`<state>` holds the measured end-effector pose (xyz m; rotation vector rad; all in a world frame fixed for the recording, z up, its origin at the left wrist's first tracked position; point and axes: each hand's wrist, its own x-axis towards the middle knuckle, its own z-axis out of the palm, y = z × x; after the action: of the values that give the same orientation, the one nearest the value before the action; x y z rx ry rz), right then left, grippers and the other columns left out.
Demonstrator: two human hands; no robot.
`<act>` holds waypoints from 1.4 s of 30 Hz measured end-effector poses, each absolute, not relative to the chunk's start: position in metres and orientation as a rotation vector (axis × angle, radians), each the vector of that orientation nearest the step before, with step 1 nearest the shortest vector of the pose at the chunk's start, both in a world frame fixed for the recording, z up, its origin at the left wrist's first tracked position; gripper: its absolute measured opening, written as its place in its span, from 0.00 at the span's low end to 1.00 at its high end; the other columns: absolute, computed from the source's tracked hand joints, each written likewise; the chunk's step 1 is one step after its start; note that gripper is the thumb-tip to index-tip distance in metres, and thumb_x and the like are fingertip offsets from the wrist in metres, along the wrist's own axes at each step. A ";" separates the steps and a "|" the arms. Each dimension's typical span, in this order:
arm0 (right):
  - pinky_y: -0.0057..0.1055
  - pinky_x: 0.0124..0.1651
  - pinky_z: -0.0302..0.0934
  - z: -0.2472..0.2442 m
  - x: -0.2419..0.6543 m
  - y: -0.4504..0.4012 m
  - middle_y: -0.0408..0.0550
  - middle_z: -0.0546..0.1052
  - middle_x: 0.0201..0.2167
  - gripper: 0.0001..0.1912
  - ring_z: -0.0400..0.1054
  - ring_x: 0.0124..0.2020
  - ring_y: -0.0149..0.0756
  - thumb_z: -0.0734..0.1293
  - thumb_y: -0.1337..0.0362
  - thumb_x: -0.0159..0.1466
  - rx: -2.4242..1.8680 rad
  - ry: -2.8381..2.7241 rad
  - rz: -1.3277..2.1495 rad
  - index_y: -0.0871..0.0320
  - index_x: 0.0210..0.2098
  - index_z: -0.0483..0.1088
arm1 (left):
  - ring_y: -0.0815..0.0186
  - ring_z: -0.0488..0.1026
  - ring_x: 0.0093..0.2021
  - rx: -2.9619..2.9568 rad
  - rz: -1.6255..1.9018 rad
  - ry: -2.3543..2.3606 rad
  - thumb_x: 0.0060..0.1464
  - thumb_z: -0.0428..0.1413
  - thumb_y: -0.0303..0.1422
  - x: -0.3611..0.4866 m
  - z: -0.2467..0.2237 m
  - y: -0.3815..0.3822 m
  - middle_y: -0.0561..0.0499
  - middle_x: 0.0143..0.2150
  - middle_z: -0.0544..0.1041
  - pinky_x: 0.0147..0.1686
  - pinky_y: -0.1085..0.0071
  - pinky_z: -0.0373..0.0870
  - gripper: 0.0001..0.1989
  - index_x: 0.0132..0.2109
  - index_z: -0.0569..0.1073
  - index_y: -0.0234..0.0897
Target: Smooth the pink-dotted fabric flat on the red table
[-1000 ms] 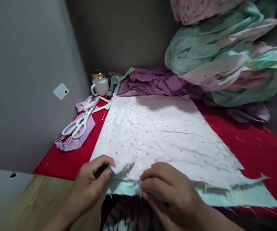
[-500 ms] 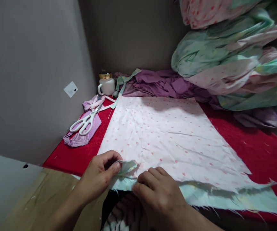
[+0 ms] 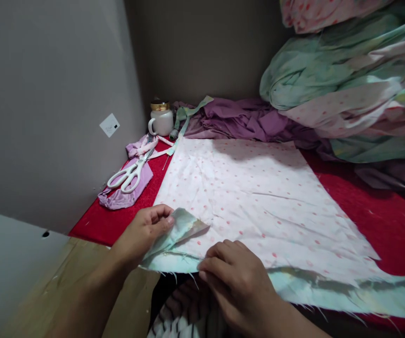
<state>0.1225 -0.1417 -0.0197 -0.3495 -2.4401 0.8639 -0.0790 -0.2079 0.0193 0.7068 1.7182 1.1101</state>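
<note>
Two layers make up the spotted fabric (image 3: pixel 258 197): a pale pink sheet with small red-pink dots lies on top, and a mint-green layer shows beneath it along the frayed near edge, where loose threads hang out. It lies flat on the red cloth (image 3: pixel 374 206) covering the work surface, creased in a few shallow lines, and it fills the middle of the view from about 12 o'clock down to 6 o'clock. Its near left corner (image 3: pixel 183 227) is turned up and folded back, showing the green underside.

The left hand (image 3: pixel 142 234) sits at roughly 7 o'clock of the sheet, thumb and fingers pressed together on that lifted corner, which rises just to the hand's right. The right hand (image 3: pixel 237 281) rests at 6 o'clock, knuckles up and fingers curled, fingertips pressing down on the near edge; the green layer runs out from under it toward 4 o'clock.

White scissors (image 3: pixel 130 172) lie on a lilac scrap (image 3: pixel 123 197) at 10 o'clock, well apart from both hands. A white mug (image 3: pixel 162 121) with a gold lid stands at 11 o'clock by the wall. Purple fabric (image 3: pixel 244 119) is bunched along the far edge, and a heap of green and pink cloth (image 3: pixel 346 80) rises at 2 o'clock.
</note>
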 end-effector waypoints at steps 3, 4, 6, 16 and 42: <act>0.31 0.32 0.50 -0.016 0.123 -0.142 0.46 0.71 0.28 0.07 0.61 0.30 0.34 0.60 0.71 0.62 -0.375 -2.430 0.915 0.57 0.31 0.70 | 0.74 0.61 0.23 0.663 1.169 1.671 0.40 0.62 0.44 -0.083 0.025 -0.207 0.55 0.25 0.66 0.21 0.79 0.58 0.19 0.32 0.69 0.33; 0.31 0.32 0.50 -0.014 0.123 -0.143 0.46 0.71 0.28 0.07 0.61 0.30 0.34 0.60 0.71 0.62 -0.375 -2.433 0.917 0.57 0.31 0.70 | 0.73 0.62 0.23 0.663 1.186 1.671 0.40 0.62 0.43 -0.083 0.027 -0.207 0.55 0.25 0.67 0.22 0.78 0.59 0.18 0.32 0.69 0.33; 0.32 0.32 0.49 -0.012 0.123 -0.144 0.46 0.71 0.28 0.08 0.61 0.30 0.34 0.60 0.70 0.62 -0.352 -2.454 0.893 0.58 0.30 0.70 | 0.73 0.63 0.24 0.657 1.211 1.683 0.40 0.63 0.41 -0.085 0.032 -0.207 0.55 0.26 0.68 0.22 0.78 0.60 0.17 0.32 0.69 0.34; 0.33 0.30 0.48 -0.032 0.122 -0.154 0.40 0.68 0.21 0.10 0.57 0.23 0.32 0.62 0.70 0.61 0.049 -2.549 0.555 0.56 0.24 0.65 | 0.72 0.62 0.22 0.821 1.155 1.742 0.45 0.60 0.45 -0.088 0.038 -0.211 0.54 0.25 0.69 0.21 0.78 0.58 0.17 0.33 0.70 0.34; 0.24 0.32 0.58 0.047 0.149 -0.109 0.43 0.75 0.33 0.08 0.67 0.31 0.29 0.62 0.73 0.61 -0.045 -2.912 1.091 0.56 0.33 0.70 | 0.70 0.71 0.32 1.262 0.585 1.384 0.58 0.50 0.40 -0.090 0.065 -0.221 0.49 0.32 0.77 0.31 0.79 0.66 0.15 0.39 0.75 0.34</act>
<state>0.1494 -0.1088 0.0472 -0.0453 -2.9124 1.0914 -0.0895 -0.2210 0.0651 1.2622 1.3842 0.5849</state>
